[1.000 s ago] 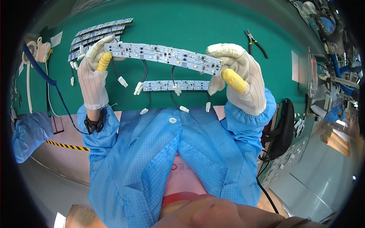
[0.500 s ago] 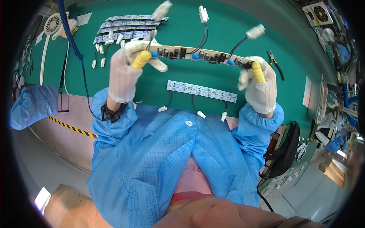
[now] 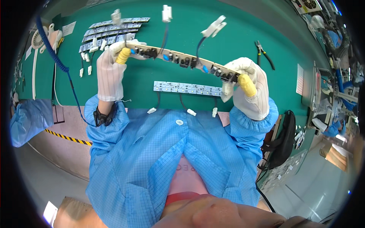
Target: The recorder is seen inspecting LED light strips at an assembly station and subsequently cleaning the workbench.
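Observation:
I hold a long narrow circuit strip [image 3: 178,59] above the green table, its component side toward me, with dark and blue parts along it. Three black leads with white plugs [image 3: 166,13] stick up from it. My left hand [image 3: 112,68], in a white glove with a yellow fingertip, grips its left end. My right hand [image 3: 247,87], gloved the same way, grips its right end. A second strip [image 3: 188,88] with small white squares lies flat on the table below, its three leads ending in white plugs near my chest.
A stack of similar strips [image 3: 110,32] lies at the far left of the green mat [image 3: 213,41]. Black-handled cutters [image 3: 264,53] lie to the right. A blue coiled cord [image 3: 57,57] runs down to my left wrist strap. Another person's blue sleeve [image 3: 28,119] shows at left.
I lifted the strip off the table and turned it over, so its component side and leads now face me. My view shifted, bringing both hands lower in the picture.

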A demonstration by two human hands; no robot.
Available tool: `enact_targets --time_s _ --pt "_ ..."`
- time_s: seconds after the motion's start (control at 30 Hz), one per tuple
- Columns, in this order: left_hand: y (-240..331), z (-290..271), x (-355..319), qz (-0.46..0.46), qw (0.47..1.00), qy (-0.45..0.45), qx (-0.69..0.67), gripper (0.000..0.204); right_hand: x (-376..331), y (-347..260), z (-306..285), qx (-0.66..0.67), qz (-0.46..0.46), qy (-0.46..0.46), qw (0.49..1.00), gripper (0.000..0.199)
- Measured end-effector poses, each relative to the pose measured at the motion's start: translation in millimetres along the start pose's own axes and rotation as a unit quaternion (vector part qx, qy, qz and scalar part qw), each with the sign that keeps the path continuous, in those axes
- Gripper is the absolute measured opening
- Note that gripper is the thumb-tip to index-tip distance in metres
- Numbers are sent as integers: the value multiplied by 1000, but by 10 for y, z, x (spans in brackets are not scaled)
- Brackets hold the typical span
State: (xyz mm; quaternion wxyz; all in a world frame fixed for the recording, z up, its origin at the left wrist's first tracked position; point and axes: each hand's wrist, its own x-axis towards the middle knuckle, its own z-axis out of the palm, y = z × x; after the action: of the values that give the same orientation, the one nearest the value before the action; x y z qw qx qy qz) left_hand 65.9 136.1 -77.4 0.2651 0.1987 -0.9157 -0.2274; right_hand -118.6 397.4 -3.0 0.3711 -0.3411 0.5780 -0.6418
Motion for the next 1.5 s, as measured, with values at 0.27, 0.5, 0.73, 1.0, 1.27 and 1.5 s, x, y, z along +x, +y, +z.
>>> enact_targets --time_s 0.27,0.5,0.73,1.0,1.27,1.5 --pt "138 -77 -28 -87 992 12 -95 29 73 124 -58 -25 19 36 999 44" --pt "176 -196 -17 -114 983 -15 -146 30 92 239 -87 123 43 26 991 39" --pt "273 -216 -29 -74 973 22 -216 31 68 244 -149 133 86 50 986 55" --pt "189 -153 -18 101 993 42 54 41 95 231 -89 46 29 31 998 45" --pt "44 -76 -65 -23 994 55 -90 35 105 160 9 -58 -21 28 998 40" --pt "117 -77 -15 12 998 49 -46 32 71 107 9 -188 -1 57 980 21"
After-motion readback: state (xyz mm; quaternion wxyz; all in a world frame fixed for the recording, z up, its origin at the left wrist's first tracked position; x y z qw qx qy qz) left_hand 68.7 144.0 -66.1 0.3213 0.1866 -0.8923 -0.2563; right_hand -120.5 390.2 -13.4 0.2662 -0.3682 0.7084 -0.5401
